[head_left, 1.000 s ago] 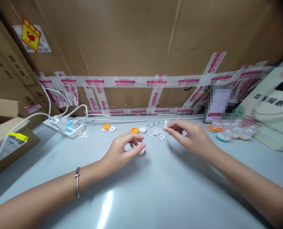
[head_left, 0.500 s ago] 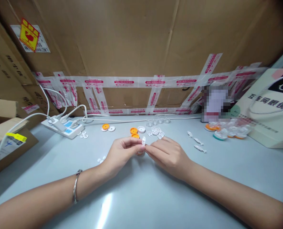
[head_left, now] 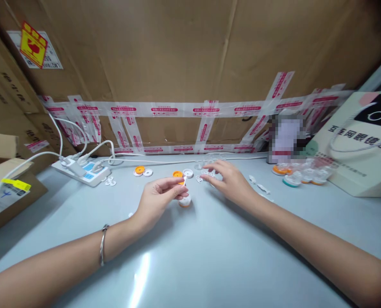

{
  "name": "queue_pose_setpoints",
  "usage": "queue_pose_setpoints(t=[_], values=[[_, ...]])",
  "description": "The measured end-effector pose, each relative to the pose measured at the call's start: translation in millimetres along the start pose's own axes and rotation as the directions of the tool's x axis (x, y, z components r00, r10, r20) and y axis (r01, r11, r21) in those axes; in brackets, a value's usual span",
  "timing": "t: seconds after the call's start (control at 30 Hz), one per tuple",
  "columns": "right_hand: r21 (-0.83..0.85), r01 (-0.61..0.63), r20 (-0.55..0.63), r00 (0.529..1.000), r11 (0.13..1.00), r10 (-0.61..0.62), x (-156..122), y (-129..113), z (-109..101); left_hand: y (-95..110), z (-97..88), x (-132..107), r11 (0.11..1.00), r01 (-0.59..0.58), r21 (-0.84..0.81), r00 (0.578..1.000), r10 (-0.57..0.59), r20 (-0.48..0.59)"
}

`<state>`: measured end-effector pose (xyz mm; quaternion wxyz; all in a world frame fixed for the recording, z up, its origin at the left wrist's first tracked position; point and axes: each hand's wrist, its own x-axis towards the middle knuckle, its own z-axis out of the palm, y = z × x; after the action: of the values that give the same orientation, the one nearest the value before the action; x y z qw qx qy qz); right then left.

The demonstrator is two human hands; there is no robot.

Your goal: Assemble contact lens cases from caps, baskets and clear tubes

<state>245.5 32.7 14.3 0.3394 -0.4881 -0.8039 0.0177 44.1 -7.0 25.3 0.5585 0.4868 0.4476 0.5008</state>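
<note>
Left hand [head_left: 156, 197] pinched shut on small white clip [head_left: 184, 182], held just above cap [head_left: 184, 201] on table [head_left: 209, 256], right hand [head_left: 228, 183] fingers loosely spread, holding nothing visible, fingertips at clip pile [head_left: 205, 174], orange lid [head_left: 177, 174] beside, power strip [head_left: 86, 173] far left.

On the cream cardboard box [head_left: 353, 145] at the right edge of the frame I read large dark Chinese characters, "网眼镜" among them, beside a white outline of spectacles on a black patch. Upper left, a yellow-and-red warning sticker [head_left: 33, 45] overlaps a white paper label [head_left: 51, 57] on the brown cardboard wall [head_left: 164, 51]; its print is too small to read. The clear tape strip [head_left: 164, 109] across the middle repeats red lettering I cannot make out. The tiny white plastic piece [head_left: 184, 182] in my left hand [head_left: 155, 199] shows no legible marking.
</note>
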Motion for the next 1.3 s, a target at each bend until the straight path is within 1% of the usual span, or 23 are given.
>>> queue_pose_setpoints(t=[0.07, 0.13, 0.2, 0.3, 0.53, 0.7, 0.77, 0.83, 0.93, 1.03, 1.13, 1.2, 1.3], values=[[-0.063, -0.047, 0.066, 0.996, 0.997, 0.051, 5, 10, 8, -1, 0.4, 1, 1.000, 0.005, 0.002, 1.000, -0.005, -0.004], [-0.107, -0.062, 0.114, 0.991, 0.992, 0.074, 6, 14, 17, -1, 1.1, 1, 1.000, 0.013, 0.004, 1.000, -0.013, 0.002], [-0.118, -0.063, 0.146, 0.986, 0.991, 0.080, 5, 15, 23, -2, 1.4, 0, 1.000, 0.015, 0.010, 1.000, -0.015, 0.008], [-0.093, -0.052, 0.168, 0.984, 0.994, 0.068, 3, 14, 28, -2, 1.0, -1, 1.000, 0.004, 0.025, 1.000, -0.004, 0.012], [-0.021, -0.033, 0.148, 0.988, 0.999, 0.036, 2, 8, 24, -1, 0.2, 1, 0.999, 0.011, 0.039, 1.000, -0.012, 0.012], [0.128, -0.073, 0.102, 0.993, 0.989, 0.060, 3, 4, 13, -2, -1.1, 0, 1.000, 0.000, 0.031, 1.000, -0.001, 0.024], [0.215, -0.112, 0.117, 0.989, 0.970, 0.089, 2, 2, 9, -2, -1.4, -1, 1.000, -0.009, 0.028, 0.999, 0.008, 0.039], [0.338, -0.174, 0.193, 0.975, 0.925, 0.112, -1, -2, 5, -2, -1.5, -1, 1.000, -0.015, 0.018, 0.999, 0.014, 0.046], [0.509, -0.262, 0.325, 0.941, 0.820, 0.098, -7, -12, 1, -2, -1.9, -1, 1.000, -0.012, -0.008, 0.999, 0.013, 0.047], [0.628, -0.324, 0.394, 0.916, 0.707, 0.070, -13, -26, 0, -3, -2.4, -1, 0.999, -0.008, -0.052, 0.998, 0.011, 0.054], [0.718, -0.399, 0.430, 0.899, 0.570, 0.087, -18, -38, 1, -1, -1.9, -3, 0.997, -0.017, -0.072, 0.999, 0.020, 0.046], [0.762, -0.455, 0.443, 0.885, 0.462, 0.141, -21, -45, 3, 1, -0.9, -6, 0.998, -0.028, -0.051, 0.999, 0.029, 0.032], [0.808, -0.527, 0.471, 0.846, 0.263, 0.248, -23, -52, 5, 6, 1.1, -10, 0.999, -0.048, 0.010, 0.999, 0.047, 0.024]])
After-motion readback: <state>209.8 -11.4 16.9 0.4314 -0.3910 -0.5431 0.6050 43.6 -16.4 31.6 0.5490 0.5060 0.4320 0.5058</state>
